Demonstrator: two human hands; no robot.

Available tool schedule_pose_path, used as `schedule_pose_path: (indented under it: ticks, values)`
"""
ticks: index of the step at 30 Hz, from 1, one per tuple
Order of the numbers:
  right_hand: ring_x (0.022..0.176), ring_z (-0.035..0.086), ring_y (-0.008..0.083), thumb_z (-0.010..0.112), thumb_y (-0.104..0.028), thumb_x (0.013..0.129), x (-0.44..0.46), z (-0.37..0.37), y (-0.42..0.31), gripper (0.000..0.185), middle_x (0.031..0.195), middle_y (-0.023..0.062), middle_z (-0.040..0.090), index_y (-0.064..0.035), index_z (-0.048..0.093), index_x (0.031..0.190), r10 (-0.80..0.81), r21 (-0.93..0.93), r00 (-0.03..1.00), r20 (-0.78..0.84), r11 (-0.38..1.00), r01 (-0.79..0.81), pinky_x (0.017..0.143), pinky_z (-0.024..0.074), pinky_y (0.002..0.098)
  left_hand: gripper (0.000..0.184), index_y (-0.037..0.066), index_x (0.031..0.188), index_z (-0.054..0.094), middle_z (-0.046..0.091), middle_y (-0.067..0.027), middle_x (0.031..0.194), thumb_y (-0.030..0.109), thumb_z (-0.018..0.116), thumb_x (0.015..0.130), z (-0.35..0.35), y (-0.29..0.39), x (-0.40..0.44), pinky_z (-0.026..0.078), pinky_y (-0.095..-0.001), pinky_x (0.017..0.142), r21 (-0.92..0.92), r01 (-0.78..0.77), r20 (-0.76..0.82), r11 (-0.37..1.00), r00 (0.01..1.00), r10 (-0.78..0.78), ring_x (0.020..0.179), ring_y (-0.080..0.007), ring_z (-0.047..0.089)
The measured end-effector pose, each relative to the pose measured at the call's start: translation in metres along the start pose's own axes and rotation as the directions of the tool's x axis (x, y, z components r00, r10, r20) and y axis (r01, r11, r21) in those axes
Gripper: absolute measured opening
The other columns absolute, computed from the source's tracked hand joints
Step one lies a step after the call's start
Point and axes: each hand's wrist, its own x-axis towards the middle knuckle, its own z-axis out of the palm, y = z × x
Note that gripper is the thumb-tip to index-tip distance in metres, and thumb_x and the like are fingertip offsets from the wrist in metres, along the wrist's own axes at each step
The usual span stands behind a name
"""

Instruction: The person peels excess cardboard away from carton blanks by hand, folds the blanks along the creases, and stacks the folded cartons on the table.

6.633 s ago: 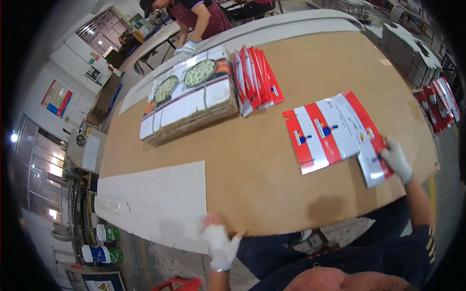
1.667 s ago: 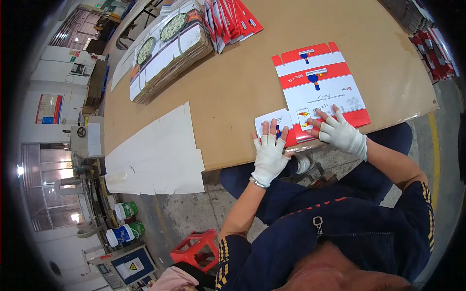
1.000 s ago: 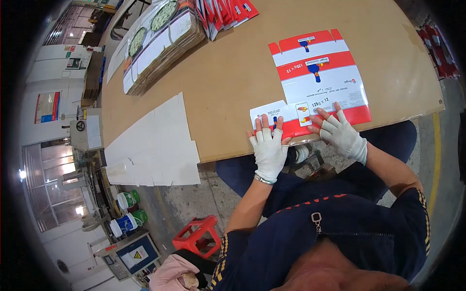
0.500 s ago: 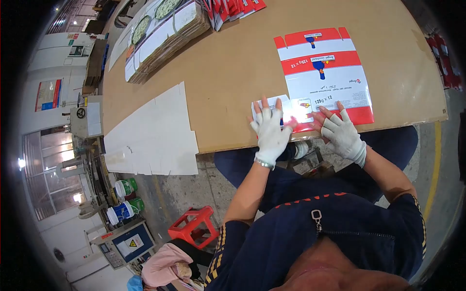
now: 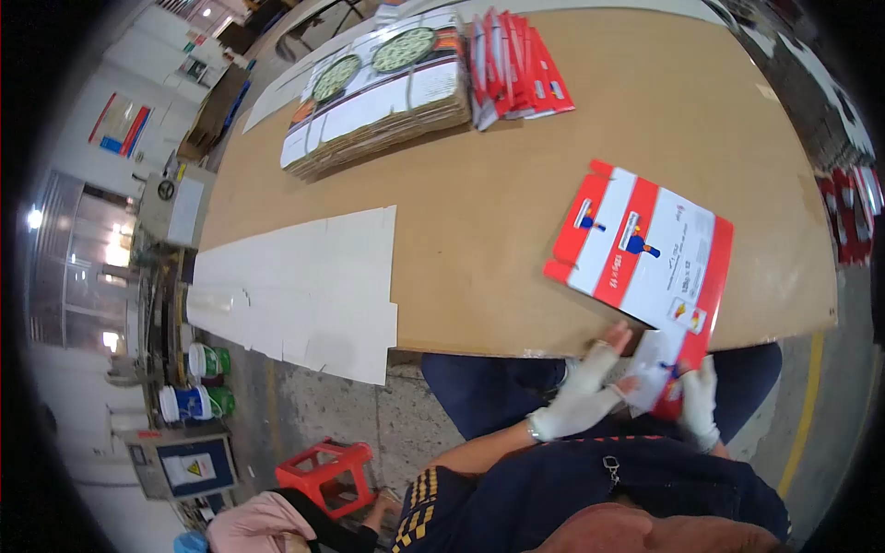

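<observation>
A flat printed carton blank [image 5: 682, 249] in red and white lies turned at a slant on the table. Its near end, with a narrow white-and-red flap, reaches past the table edge over my lap. My left hand [image 5: 581, 392], in a white glove with bare fingertips, is beside that flap. Its fingers are stretched out and the thumb touches the flap's left side. On the right, my gloved right hand [image 5: 701, 401] grips the near end of the blank; its fingers are partly hidden behind the cardboard.
A strapped stack of printed cartons [image 5: 378, 92] stands at the far left, beside several red-and-white packets [image 5: 516, 69]. A white sheet [image 5: 304, 286] covers the table's left part. Below are a red stool [image 5: 327, 475], buckets [image 5: 189, 403] and a person in pink [image 5: 258, 530].
The carton blank has turned clockwise, and its near end has come toward me over the table edge. My hands went from resting flat near its edge to either side of the flap. The view shifted.
</observation>
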Motion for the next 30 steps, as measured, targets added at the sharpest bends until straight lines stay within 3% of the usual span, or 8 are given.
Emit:
schedule_pose_path:
  ticks: [6, 9, 11, 13, 17, 22, 25, 30]
  values:
    - [0.083, 0.056, 0.0109, 0.057, -0.01, 0.099, 0.222, -0.101, -0.084, 0.049, 0.105, 0.0036, 0.062, -0.0013, 0.047, 0.145, -0.21, -0.584, 0.969, 0.129, 0.774, 0.245, 0.07, 0.0488, 0.0266, 0.079, -0.003, 0.149, 0.034, 0.025, -0.029, 0.157, 0.031, 0.07, 0.088, -0.199, -0.066, -0.085, 0.018, -0.0553, 0.118, 0.541, 0.692, -0.834, 0.478, 0.516, 0.196, 0.147, -0.0471, 0.019]
    - [0.066, 0.045, 0.0047, 0.062, -0.01, 0.096, 0.418, -0.121, -0.103, 0.045, 0.091, -0.002, 0.06, -0.0038, 0.055, 0.14, -0.509, -0.559, 0.82, 0.263, 0.612, 0.559, 0.054, 0.0364, 0.0213, 0.093, -0.005, 0.151, 0.027, 0.027, -0.029, 0.155, 0.037, 0.075, 0.082, -0.269, -0.108, -0.169, 0.023, -0.0535, 0.116, 0.133, 0.869, -0.98, 0.476, 0.043, 0.195, 0.144, -0.0461, 0.022]
    - [0.069, 0.05, 0.0058, 0.062, -0.014, 0.095, 0.504, -0.077, -0.146, 0.042, 0.086, -0.0016, 0.061, -0.0014, 0.057, 0.135, -0.337, -0.644, 0.897, 0.287, 0.625, 0.441, 0.059, 0.0414, 0.023, 0.103, -0.006, 0.152, 0.022, 0.031, -0.0279, 0.152, 0.04, 0.079, 0.079, -0.299, -0.124, -0.211, 0.031, -0.0504, 0.113, -0.369, 0.843, -0.926, 0.392, -0.368, -0.079, 0.139, -0.0438, 0.033]
    - [0.072, 0.053, 0.0076, 0.061, -0.015, 0.095, 0.599, -0.003, -0.158, 0.042, 0.086, 0.0009, 0.063, 0.0025, 0.058, 0.133, -0.412, -0.56, 0.825, 0.386, 0.606, 0.565, 0.063, 0.0455, 0.0256, 0.087, -0.006, 0.146, 0.033, 0.042, -0.0234, 0.145, 0.032, 0.077, 0.082, -0.324, -0.169, -0.257, 0.04, -0.0473, 0.107, -0.577, 0.44, -0.79, 0.688, -0.513, -0.335, 0.129, -0.0383, 0.046]
    - [0.077, 0.057, 0.0111, 0.059, -0.017, 0.094, 0.7, 0.156, -0.161, 0.041, 0.091, 0.0052, 0.067, 0.0074, 0.059, 0.127, -0.486, -0.408, 0.693, 0.533, 0.569, 0.714, 0.069, 0.0496, 0.0296, 0.047, -0.005, 0.127, 0.053, 0.061, -0.0131, 0.125, 0.013, 0.07, 0.088, -0.335, -0.187, -0.283, 0.051, -0.0426, 0.096, -0.512, -0.355, -0.777, 0.783, -0.197, -0.597, 0.109, -0.0279, 0.062]
    - [0.087, 0.06, 0.0161, 0.06, -0.026, 0.095, 0.651, 0.212, -0.15, 0.053, 0.106, 0.0138, 0.066, 0.0014, 0.049, 0.139, -0.411, -0.332, 0.751, 0.517, 0.712, 0.619, 0.078, 0.0501, 0.0307, 0.036, 0.0, 0.122, 0.055, 0.065, -0.0109, 0.116, -0.007, 0.051, 0.087, -0.338, -0.199, -0.281, 0.053, -0.0432, 0.094, -0.481, -0.292, -0.807, 0.827, -0.222, -0.547, 0.108, -0.0274, 0.064]
    - [0.1, 0.06, 0.0206, 0.059, -0.021, 0.095, 0.599, 0.185, -0.128, 0.048, 0.115, 0.016, 0.062, 0.0003, 0.051, 0.137, -0.853, -0.737, 0.342, 0.394, -0.072, 0.672, 0.088, 0.0486, 0.0329, 0.027, -0.002, 0.118, 0.057, 0.065, -0.0108, 0.115, 0.001, 0.06, 0.091, -0.321, -0.177, -0.261, 0.051, -0.0415, 0.099, -0.453, -0.309, -0.836, 0.836, -0.178, -0.518, 0.108, -0.0266, 0.063]
    - [0.113, 0.057, 0.0344, 0.071, -0.006, 0.074, 0.169, 0.281, -0.098, 0.052, 0.12, 0.0179, 0.06, -0.0017, 0.059, 0.124, -0.392, -0.015, -0.028, 0.92, -0.107, 0.994, 0.098, 0.0463, 0.0422, 0.02, 0.0, 0.107, 0.06, 0.065, -0.0064, 0.101, 0.007, 0.068, 0.09, -0.247, -0.156, -0.217, 0.053, -0.035, 0.083, -0.457, -0.217, -0.851, 0.863, -0.177, -0.495, 0.091, -0.018, 0.063]
